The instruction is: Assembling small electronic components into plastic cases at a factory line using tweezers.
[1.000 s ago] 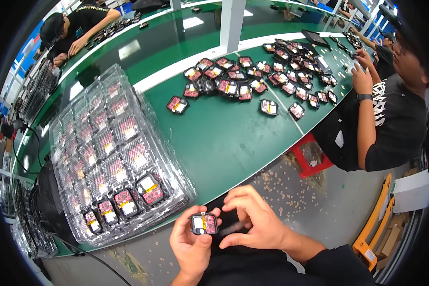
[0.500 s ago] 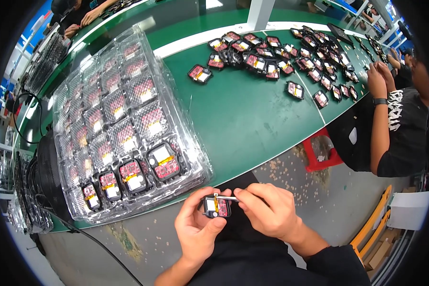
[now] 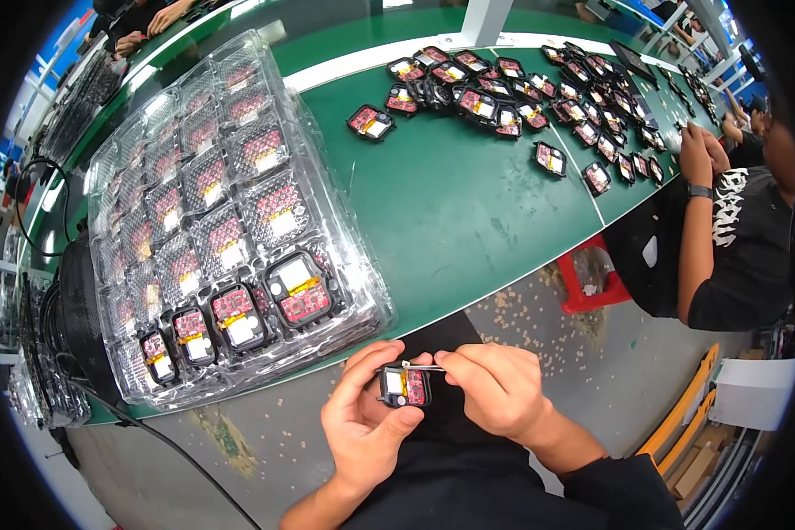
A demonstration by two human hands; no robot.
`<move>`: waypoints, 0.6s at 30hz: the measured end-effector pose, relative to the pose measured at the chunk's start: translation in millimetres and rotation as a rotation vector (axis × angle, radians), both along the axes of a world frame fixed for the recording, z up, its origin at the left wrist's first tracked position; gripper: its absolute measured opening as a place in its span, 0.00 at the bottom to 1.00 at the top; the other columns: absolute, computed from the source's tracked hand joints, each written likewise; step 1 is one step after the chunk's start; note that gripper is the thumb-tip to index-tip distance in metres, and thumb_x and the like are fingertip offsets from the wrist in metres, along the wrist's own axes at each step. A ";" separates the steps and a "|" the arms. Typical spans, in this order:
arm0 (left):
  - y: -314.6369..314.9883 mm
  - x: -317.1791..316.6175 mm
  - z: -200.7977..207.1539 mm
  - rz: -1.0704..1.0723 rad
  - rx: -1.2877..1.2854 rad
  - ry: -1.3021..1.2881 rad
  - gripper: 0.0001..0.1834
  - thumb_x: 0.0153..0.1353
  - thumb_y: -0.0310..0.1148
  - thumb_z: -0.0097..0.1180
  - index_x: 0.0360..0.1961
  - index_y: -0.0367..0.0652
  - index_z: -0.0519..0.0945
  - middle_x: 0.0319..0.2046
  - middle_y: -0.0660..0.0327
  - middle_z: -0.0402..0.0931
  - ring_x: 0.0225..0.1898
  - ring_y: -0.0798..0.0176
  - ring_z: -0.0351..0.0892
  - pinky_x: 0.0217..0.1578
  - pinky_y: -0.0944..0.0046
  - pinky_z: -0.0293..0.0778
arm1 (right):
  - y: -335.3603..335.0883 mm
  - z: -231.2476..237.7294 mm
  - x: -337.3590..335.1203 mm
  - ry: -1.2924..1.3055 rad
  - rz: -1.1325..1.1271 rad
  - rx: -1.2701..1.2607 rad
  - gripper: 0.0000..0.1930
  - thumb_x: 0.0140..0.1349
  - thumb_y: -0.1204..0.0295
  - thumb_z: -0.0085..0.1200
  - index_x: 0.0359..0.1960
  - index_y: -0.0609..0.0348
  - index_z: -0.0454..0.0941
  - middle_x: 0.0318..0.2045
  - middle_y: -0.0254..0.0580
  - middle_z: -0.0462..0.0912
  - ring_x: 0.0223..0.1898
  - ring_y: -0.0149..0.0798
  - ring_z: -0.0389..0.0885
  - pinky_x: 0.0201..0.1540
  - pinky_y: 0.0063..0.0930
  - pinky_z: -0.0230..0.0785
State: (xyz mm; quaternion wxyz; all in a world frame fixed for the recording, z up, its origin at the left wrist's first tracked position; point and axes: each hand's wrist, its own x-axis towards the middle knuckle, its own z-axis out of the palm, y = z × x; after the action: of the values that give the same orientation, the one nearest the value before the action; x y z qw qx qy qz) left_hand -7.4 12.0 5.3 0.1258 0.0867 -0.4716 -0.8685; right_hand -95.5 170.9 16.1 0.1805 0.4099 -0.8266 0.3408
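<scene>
Over the front edge of the table, my left hand [image 3: 359, 433] grips a small open watch case [image 3: 417, 389] between fingers and thumb. The case is black, with a red circuit board, a white block and a yellow strip showing inside. In my right hand [image 3: 508, 396] is a thin pair of silver tweezers [image 3: 427, 367], pinched between thumb and fingers. Their tips reach the upper edge of the case, beside my left fingertips. Exactly what the tips touch is too small to make out.
A stack of clear plastic trays [image 3: 362, 309] stands on the green table [image 3: 450, 230] at left, with watch cases [image 3: 299, 288] along its near row. More cases [image 3: 477, 104] lie heaped at the back. A black cable [image 3: 181, 455] hangs at left. A co-worker [image 3: 738, 265] sits right, near a red stool [image 3: 585, 291].
The view has shifted slightly, so the trays appear a little further left. My hands keep nearly the same hold, and the tweezers stay at the case's upper edge.
</scene>
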 end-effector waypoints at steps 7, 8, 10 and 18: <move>-2.8 1.1 -0.3 -0.005 -0.051 0.012 0.35 0.60 0.28 0.74 0.64 0.26 0.72 0.65 0.46 0.67 0.62 0.45 0.79 0.65 0.49 0.76 | -2.0 1.2 0.5 -0.267 0.042 -0.120 0.13 0.48 0.84 0.65 0.39 0.64 0.85 0.30 0.40 0.84 0.26 0.36 0.86 0.26 0.28 0.79; -3.0 0.7 -0.6 -0.004 -0.067 0.008 0.35 0.59 0.28 0.74 0.64 0.26 0.72 0.65 0.47 0.67 0.62 0.45 0.79 0.64 0.50 0.76 | -2.3 0.9 -0.1 -0.280 0.039 -0.118 0.14 0.47 0.84 0.65 0.39 0.64 0.85 0.30 0.39 0.83 0.25 0.37 0.85 0.26 0.28 0.79; -4.2 -0.8 2.8 -0.007 -0.082 0.002 0.35 0.59 0.27 0.74 0.64 0.25 0.72 0.65 0.47 0.67 0.62 0.45 0.79 0.64 0.50 0.76 | -2.4 -1.4 -0.5 -0.197 0.020 -0.093 0.15 0.47 0.83 0.65 0.39 0.64 0.85 0.30 0.39 0.83 0.25 0.37 0.85 0.26 0.28 0.78; -2.5 0.1 5.6 -0.003 -0.050 -0.020 0.35 0.59 0.28 0.74 0.64 0.26 0.72 0.65 0.47 0.67 0.62 0.44 0.79 0.64 0.49 0.76 | -4.5 -4.7 5.4 -0.049 -0.042 -0.067 0.14 0.47 0.81 0.66 0.38 0.62 0.84 0.30 0.38 0.82 0.25 0.36 0.83 0.25 0.28 0.75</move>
State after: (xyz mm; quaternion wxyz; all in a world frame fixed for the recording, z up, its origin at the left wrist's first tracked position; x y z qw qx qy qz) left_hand -7.2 9.5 10.9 0.1220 0.0915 -0.4945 -0.8557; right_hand -90.1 166.5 11.3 0.1809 0.3777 -0.8273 0.3744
